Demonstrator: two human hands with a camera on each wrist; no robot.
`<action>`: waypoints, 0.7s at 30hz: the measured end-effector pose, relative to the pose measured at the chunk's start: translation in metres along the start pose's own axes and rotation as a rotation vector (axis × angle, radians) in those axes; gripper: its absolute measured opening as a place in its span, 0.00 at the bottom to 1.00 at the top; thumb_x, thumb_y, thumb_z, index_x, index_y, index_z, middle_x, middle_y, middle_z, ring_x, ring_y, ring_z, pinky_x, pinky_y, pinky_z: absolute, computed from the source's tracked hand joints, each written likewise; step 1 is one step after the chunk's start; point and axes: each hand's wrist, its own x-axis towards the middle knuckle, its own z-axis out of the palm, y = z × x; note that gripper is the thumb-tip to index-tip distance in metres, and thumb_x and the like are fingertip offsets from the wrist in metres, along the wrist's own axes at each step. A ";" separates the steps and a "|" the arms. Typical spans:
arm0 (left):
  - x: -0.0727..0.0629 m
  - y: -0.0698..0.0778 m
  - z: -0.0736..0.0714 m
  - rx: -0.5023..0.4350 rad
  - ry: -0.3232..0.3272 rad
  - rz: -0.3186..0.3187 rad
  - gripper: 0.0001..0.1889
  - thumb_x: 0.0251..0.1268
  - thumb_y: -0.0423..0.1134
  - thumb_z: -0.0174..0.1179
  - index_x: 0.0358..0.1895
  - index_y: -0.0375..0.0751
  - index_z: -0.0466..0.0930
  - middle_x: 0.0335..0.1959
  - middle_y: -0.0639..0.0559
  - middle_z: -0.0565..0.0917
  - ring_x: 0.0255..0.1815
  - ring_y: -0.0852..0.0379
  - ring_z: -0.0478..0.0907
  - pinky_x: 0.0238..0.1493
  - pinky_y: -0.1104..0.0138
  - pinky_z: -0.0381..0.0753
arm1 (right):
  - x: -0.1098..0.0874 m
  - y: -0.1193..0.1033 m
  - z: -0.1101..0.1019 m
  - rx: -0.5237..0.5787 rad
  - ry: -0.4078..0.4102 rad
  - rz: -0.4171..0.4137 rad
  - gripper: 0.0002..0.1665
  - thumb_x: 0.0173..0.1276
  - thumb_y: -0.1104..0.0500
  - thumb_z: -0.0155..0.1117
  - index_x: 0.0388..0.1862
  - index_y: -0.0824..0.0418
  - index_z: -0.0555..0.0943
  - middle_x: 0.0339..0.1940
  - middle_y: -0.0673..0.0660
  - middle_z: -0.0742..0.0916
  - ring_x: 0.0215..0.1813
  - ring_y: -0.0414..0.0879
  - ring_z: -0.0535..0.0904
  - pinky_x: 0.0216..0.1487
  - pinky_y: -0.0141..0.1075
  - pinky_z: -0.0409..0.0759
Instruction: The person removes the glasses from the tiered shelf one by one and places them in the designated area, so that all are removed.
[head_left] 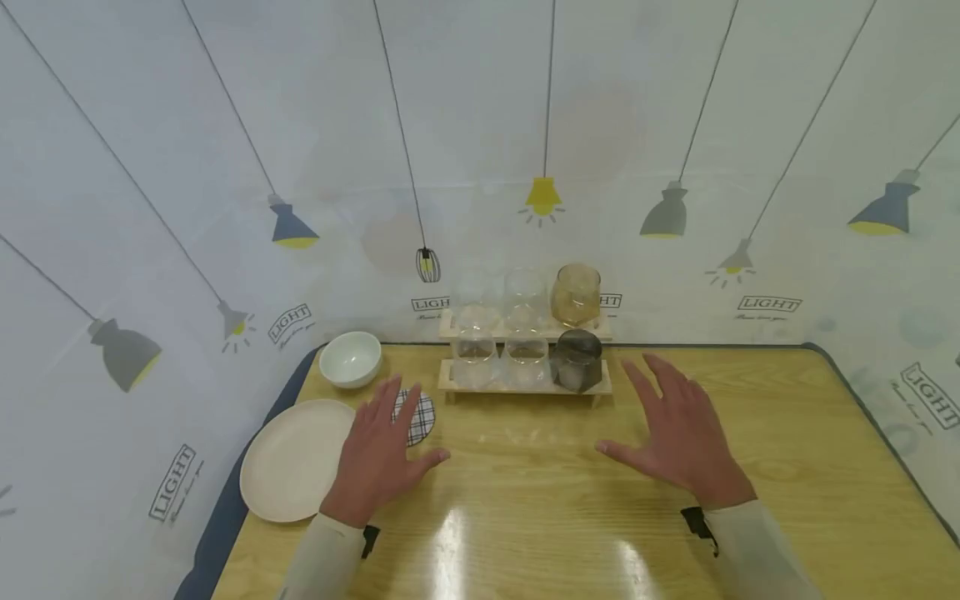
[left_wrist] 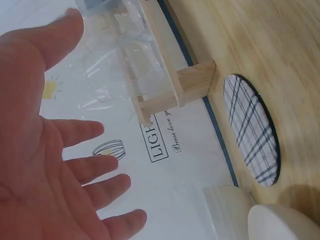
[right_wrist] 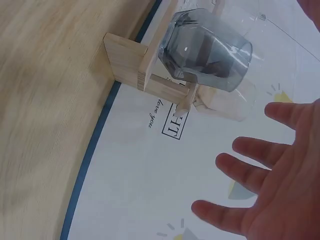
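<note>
- The left hand [head_left: 381, 450] is spread wide and holds nothing. It hangs over the edge of the big plate [head_left: 281, 462] and part of the round checked mat [head_left: 424, 417].
- The right hand [head_left: 678, 425] is spread too, with nothing in it. It is up in the air, near the dark glass [head_left: 577, 362]. The wide gap between thumb and fingers seems to leave room for something round.
- The dark glass stands at the right end of the low step of the wooden rack [head_left: 502, 389]. Its flat bottom keeps it steady.
- The amber glass [head_left: 576, 293] is behind it, on the high step. The steps probably let the back row show over the front row.
- Clear glasses [head_left: 527, 358] fill the rest of both steps, side by side, maybe to keep them neat.
- The plate, the mat and the small bowl [head_left: 350, 360] sit flat on the surface [head_left: 525, 492], left of the rack, so they likely won't tip.
</note>
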 end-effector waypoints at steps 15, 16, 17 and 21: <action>0.024 -0.002 0.012 -0.153 0.061 -0.078 0.44 0.69 0.63 0.68 0.81 0.45 0.64 0.80 0.40 0.67 0.78 0.39 0.70 0.64 0.42 0.81 | 0.035 -0.016 0.011 0.144 0.089 -0.012 0.66 0.54 0.27 0.78 0.84 0.56 0.63 0.77 0.67 0.73 0.63 0.66 0.78 0.40 0.60 0.84; 0.025 -0.003 0.013 -0.166 0.063 -0.075 0.43 0.70 0.62 0.68 0.80 0.45 0.64 0.80 0.40 0.68 0.78 0.39 0.70 0.65 0.42 0.81 | 0.036 -0.017 0.011 0.148 0.089 -0.010 0.66 0.55 0.28 0.78 0.84 0.57 0.64 0.77 0.66 0.73 0.63 0.66 0.78 0.40 0.59 0.84; 0.027 -0.003 0.014 -0.179 0.064 -0.073 0.42 0.70 0.62 0.68 0.80 0.46 0.64 0.79 0.40 0.68 0.78 0.39 0.69 0.67 0.42 0.80 | 0.038 -0.019 0.010 0.153 0.089 -0.008 0.65 0.55 0.28 0.78 0.83 0.57 0.64 0.77 0.66 0.73 0.63 0.65 0.78 0.40 0.59 0.85; 0.034 -0.005 0.020 -0.254 0.076 -0.062 0.39 0.71 0.57 0.69 0.78 0.45 0.67 0.77 0.40 0.70 0.77 0.38 0.71 0.69 0.42 0.78 | 0.042 -0.024 0.008 0.194 0.091 -0.001 0.61 0.58 0.31 0.78 0.82 0.58 0.65 0.76 0.65 0.74 0.66 0.64 0.77 0.43 0.59 0.85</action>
